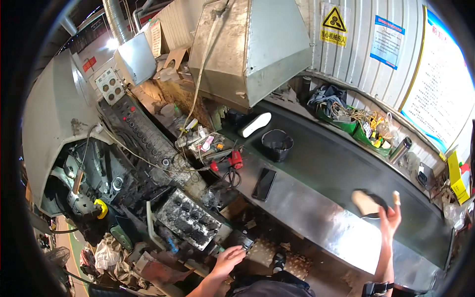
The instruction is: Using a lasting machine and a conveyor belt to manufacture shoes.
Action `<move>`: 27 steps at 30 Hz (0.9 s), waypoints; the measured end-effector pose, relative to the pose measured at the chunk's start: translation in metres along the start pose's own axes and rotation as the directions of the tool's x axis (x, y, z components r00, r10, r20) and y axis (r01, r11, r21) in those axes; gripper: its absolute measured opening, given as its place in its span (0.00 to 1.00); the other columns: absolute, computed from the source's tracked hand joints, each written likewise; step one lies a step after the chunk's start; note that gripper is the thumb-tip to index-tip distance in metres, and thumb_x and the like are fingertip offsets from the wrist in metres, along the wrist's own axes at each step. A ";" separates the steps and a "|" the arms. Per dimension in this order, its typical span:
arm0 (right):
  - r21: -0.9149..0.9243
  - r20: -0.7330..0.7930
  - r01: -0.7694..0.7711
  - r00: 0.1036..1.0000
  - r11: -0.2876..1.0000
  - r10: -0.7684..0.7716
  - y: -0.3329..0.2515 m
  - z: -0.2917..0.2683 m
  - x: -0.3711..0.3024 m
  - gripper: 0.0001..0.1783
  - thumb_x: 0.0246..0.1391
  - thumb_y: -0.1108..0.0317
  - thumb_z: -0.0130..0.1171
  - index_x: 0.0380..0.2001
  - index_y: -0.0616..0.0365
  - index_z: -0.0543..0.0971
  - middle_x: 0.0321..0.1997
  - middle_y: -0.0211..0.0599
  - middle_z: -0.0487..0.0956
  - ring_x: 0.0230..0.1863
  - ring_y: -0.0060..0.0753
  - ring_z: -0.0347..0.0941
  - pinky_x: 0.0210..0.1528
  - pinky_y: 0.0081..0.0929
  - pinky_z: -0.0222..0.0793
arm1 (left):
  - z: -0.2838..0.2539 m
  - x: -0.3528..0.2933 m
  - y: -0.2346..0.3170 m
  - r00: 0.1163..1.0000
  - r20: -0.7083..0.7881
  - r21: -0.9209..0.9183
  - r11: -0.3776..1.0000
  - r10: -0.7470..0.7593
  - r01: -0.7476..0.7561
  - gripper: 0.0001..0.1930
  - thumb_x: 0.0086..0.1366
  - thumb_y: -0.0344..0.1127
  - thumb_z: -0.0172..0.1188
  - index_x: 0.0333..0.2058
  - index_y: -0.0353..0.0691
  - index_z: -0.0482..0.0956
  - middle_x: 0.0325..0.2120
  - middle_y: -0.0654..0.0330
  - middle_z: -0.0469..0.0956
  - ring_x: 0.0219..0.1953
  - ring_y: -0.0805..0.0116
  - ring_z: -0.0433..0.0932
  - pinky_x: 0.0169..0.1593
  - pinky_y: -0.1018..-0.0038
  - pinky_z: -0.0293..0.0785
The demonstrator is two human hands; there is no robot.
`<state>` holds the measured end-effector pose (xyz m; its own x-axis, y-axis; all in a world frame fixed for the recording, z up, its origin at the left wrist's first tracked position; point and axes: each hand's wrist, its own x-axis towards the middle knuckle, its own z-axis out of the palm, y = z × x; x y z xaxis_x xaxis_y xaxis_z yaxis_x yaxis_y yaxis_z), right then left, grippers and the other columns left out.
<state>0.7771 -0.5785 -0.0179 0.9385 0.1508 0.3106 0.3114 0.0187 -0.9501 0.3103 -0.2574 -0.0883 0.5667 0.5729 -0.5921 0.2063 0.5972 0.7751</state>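
My right hand [390, 221] is over the front part of the dark conveyor belt [326, 173], fingers apart, one finger raised with a pale cover on its tip. Right at its fingertips is a shoe [367, 201] with a beige side and a dark part, smeared by motion; I cannot tell whether the fingers touch it. Lower down, my left hand [229, 258] hangs with fingers loosely extended beside the dark corner of a sooty metal machine [188, 218], holding nothing I can see. Farther up the belt a shoe with a white sole [256, 124] lies sole up beside a black bucket [277, 144].
A black phone [264, 184] lies on the metal ledge, near a red power tool [228, 161] with a cord. A grey hood [252, 49] hangs over the belt's far end. Green bins of scraps [354, 123] line the wall. To the left stands a hooded machine [59, 128].
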 end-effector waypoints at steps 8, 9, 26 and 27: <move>-0.089 -0.770 -0.589 0.552 0.803 0.320 0.221 -0.179 0.046 0.39 0.55 0.71 0.66 0.69 0.43 0.65 0.54 0.42 0.79 0.47 0.37 0.77 0.49 0.36 0.75 | 0.008 -0.013 0.012 0.954 -0.290 -0.061 0.996 -0.081 0.066 0.24 0.66 0.34 0.65 0.58 0.33 0.71 0.50 0.52 0.79 0.51 0.61 0.80 0.53 0.70 0.76; 0.141 -0.707 -0.398 0.600 0.907 0.374 0.235 -0.181 0.043 0.37 0.56 0.71 0.64 0.69 0.43 0.65 0.48 0.41 0.80 0.42 0.36 0.77 0.45 0.35 0.76 | 0.013 -0.009 0.015 0.957 -0.283 -0.055 0.997 -0.069 0.056 0.24 0.66 0.34 0.65 0.58 0.33 0.72 0.50 0.53 0.80 0.51 0.62 0.80 0.53 0.70 0.76; -0.400 0.913 -0.896 -0.409 0.193 -0.009 -0.061 0.321 -0.209 0.45 0.64 0.28 0.31 0.66 0.57 0.63 0.66 0.56 0.66 0.63 0.55 0.66 0.66 0.54 0.63 | 0.113 0.013 0.090 0.339 0.744 0.565 -0.270 0.577 -0.780 0.29 0.59 0.48 0.62 0.57 0.42 0.73 0.65 0.47 0.63 0.68 0.44 0.58 0.68 0.40 0.54; -0.385 0.920 -0.912 -0.391 0.142 -0.013 -0.063 0.331 -0.215 0.46 0.64 0.28 0.31 0.66 0.58 0.63 0.67 0.56 0.66 0.64 0.55 0.65 0.66 0.54 0.62 | 0.109 0.008 0.088 0.157 0.602 0.635 -0.350 0.783 -0.689 0.27 0.68 0.50 0.51 0.60 0.43 0.71 0.62 0.41 0.66 0.65 0.41 0.64 0.69 0.43 0.51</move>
<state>0.5062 -0.2853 -0.0345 -0.5083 0.8504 -0.1359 -0.7539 -0.5157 -0.4070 0.4200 -0.2618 -0.0010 0.7305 0.2192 0.6468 0.0436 -0.9601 0.2761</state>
